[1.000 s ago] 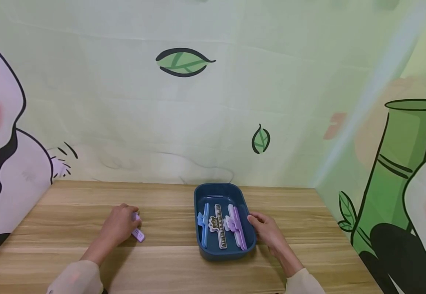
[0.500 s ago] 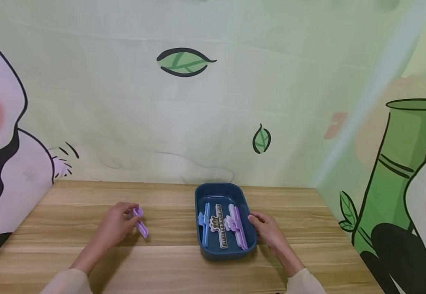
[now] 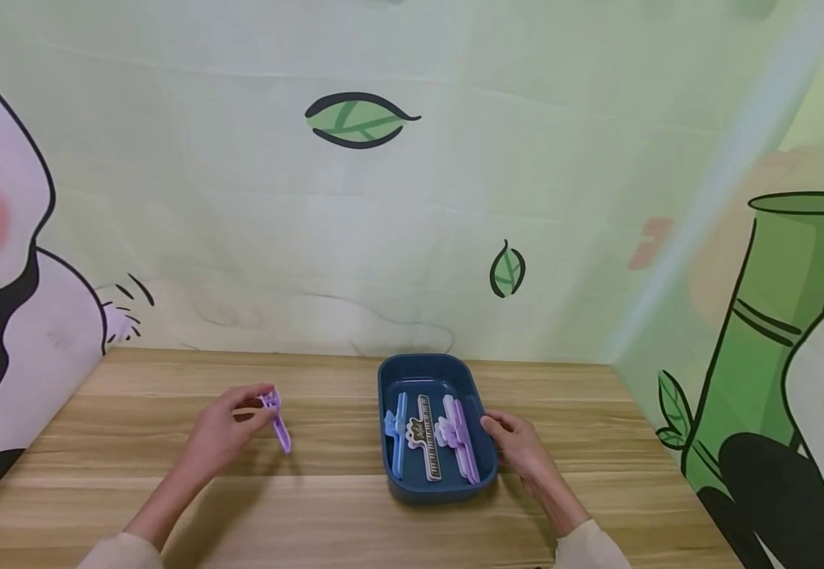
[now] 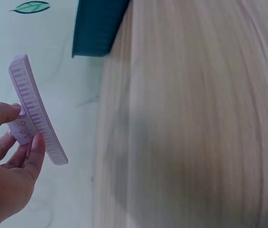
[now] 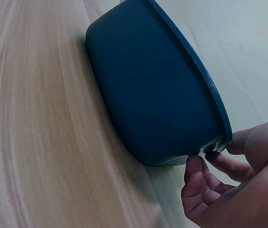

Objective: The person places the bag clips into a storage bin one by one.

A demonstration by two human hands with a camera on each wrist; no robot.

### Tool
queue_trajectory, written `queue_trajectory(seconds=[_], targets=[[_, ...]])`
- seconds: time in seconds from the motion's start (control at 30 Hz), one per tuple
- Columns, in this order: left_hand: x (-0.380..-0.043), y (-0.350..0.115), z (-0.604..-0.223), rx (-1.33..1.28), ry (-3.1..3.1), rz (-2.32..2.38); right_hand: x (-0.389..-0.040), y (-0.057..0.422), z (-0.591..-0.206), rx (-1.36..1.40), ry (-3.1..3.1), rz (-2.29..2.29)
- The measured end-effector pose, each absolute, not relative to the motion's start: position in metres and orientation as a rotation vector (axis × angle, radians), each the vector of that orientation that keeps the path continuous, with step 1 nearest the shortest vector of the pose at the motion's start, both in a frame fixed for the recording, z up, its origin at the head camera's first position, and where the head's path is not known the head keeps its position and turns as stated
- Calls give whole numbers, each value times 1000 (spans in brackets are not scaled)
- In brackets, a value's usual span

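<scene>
My left hand (image 3: 221,433) pinches a purple clip (image 3: 281,432) between thumb and fingers, held above the wooden table to the left of the dark blue tray (image 3: 433,497). In the left wrist view, the clip (image 4: 33,97) shows a piano-key pattern and some lettering. My right hand (image 3: 523,454) holds the tray's right side; in the right wrist view, its thumb is at the rim and its fingers bend against the outer wall. Inside the tray lie a blue clip (image 3: 400,435), a black-and-white piano-key clip (image 3: 429,449) and a purple clip with a paler strip (image 3: 460,439).
The wooden table (image 3: 333,514) reaches back to a pale green cloth backdrop (image 3: 227,197) printed with leaves, bamboo and panda shapes. The backdrop also closes in both sides. The tray stands near the table's back edge.
My left hand has lifted the purple clip off the table and tilted it, so more of it shows beyond the fingertips. The right hand and the tray have stayed in place.
</scene>
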State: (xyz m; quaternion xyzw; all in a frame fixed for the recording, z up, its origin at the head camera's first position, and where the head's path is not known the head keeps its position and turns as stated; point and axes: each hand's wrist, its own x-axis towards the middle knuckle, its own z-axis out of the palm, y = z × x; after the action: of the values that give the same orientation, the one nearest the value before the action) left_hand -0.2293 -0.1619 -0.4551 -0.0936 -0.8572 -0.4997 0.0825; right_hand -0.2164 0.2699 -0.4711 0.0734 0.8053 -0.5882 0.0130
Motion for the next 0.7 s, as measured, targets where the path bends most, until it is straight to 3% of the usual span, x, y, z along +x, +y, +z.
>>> queue_trajectory(seconds=[0.7], targets=[[-218,-153,-432,-226,-2444,-1811,-216,269,-472,259,2505,-1819]])
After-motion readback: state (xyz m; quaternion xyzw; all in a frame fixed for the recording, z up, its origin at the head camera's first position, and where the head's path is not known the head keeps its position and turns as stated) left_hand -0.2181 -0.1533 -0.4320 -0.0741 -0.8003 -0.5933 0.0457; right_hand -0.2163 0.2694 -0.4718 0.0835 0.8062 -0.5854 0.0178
